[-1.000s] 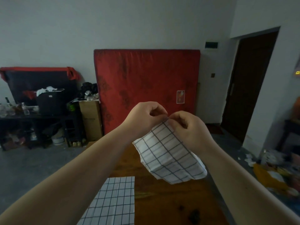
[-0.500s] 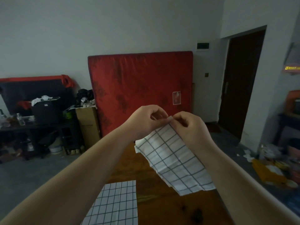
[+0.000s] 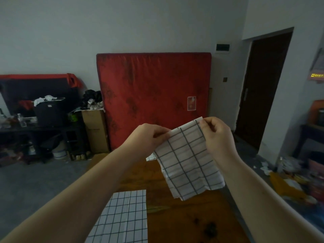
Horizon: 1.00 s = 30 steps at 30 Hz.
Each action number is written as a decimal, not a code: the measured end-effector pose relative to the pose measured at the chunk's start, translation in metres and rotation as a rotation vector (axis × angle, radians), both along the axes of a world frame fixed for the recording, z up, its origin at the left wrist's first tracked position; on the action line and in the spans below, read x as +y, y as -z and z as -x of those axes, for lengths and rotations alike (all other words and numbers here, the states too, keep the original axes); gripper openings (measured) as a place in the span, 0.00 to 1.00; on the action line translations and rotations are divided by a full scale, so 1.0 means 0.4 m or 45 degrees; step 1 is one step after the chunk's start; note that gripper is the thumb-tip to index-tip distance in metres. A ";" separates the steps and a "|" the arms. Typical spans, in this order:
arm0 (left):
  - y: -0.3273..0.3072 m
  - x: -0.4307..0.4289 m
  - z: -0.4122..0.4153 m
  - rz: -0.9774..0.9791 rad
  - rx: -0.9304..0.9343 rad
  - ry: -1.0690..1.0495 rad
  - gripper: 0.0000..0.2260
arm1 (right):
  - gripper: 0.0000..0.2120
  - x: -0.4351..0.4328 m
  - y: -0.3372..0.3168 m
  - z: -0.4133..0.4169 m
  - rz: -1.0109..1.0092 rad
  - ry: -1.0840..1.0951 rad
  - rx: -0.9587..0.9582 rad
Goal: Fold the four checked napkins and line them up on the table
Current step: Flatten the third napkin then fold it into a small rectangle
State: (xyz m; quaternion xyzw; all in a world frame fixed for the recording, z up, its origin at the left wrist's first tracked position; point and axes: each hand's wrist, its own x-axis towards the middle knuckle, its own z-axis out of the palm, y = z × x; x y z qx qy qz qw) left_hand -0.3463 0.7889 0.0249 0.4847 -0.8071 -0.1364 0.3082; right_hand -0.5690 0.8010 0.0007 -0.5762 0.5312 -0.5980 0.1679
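I hold a white napkin with a dark check (image 3: 187,160) up in the air over the wooden table (image 3: 178,218). My left hand (image 3: 149,137) pinches its upper left corner and my right hand (image 3: 216,135) pinches its upper right corner. The cloth hangs down between them, doubled and slightly crumpled. A second checked napkin (image 3: 122,218) lies flat on the table at the near left, partly hidden by my left forearm. A small bit of more checked cloth (image 3: 150,157) peeks out behind the held napkin.
A red mattress (image 3: 154,95) leans on the far wall beyond the table. A cardboard box (image 3: 95,130) and a cluttered dark shelf (image 3: 35,130) stand at left. A dark doorway (image 3: 263,88) is at right, with clutter on the floor (image 3: 298,181) beside the table.
My hands have moved apart along the napkin's top edge, the right hand going right and up. The cloth has spread wider between them.
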 end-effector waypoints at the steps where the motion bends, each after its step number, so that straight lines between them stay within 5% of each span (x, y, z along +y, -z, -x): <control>1: -0.001 0.003 -0.005 0.031 -0.017 -0.010 0.12 | 0.07 -0.001 0.001 -0.006 0.002 0.006 0.008; 8: 0.013 0.019 -0.044 0.153 -0.001 -0.044 0.10 | 0.08 -0.003 0.010 -0.051 -0.020 -0.012 0.004; 24: 0.001 0.019 -0.151 -0.047 0.165 -0.137 0.06 | 0.10 -0.002 -0.005 -0.114 -0.149 -0.319 -0.242; 30: 0.001 0.023 -0.197 -0.110 0.225 -0.162 0.05 | 0.09 -0.017 -0.005 -0.141 -0.181 -0.329 -0.161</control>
